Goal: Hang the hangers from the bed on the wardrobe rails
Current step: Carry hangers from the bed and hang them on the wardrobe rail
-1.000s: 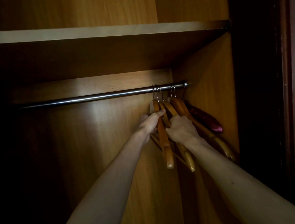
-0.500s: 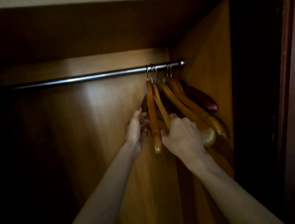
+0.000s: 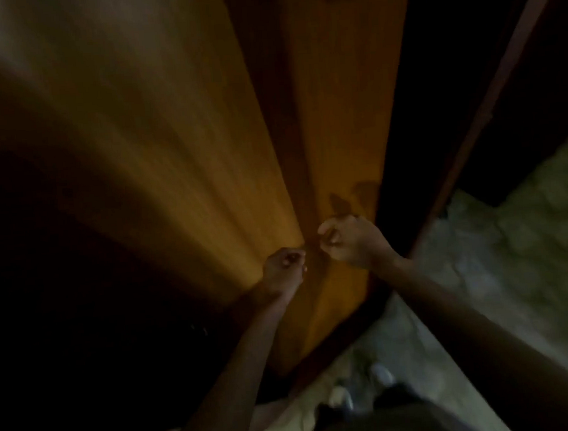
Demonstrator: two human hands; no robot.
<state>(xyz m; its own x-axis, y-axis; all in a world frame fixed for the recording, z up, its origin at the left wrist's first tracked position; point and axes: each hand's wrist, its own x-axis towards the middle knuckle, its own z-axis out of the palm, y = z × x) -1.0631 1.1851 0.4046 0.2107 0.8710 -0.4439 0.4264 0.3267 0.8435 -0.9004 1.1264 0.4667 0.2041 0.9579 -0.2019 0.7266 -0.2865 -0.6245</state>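
Note:
The view is tilted down and blurred, so neither the rail nor the hangers appear. My left hand [image 3: 283, 269] and my right hand [image 3: 349, 242] are stretched out side by side, low inside the wardrobe, in front of its orange wooden back panel [image 3: 203, 160]. The fingers of both hands are curled in, and I see nothing held in either. A small gap separates the two hands.
The wardrobe's right side panel [image 3: 335, 109] meets a dark door frame [image 3: 503, 79]. Pale patterned floor [image 3: 523, 251] lies to the right and below. My shoes [image 3: 357, 389] stand at the wardrobe's bottom edge. The wardrobe's left side is in deep shadow.
My head has tipped sharply down, taking the rail and hangers out of view. Both hands have let go of the wooden hangers and dropped lower, now holding nothing.

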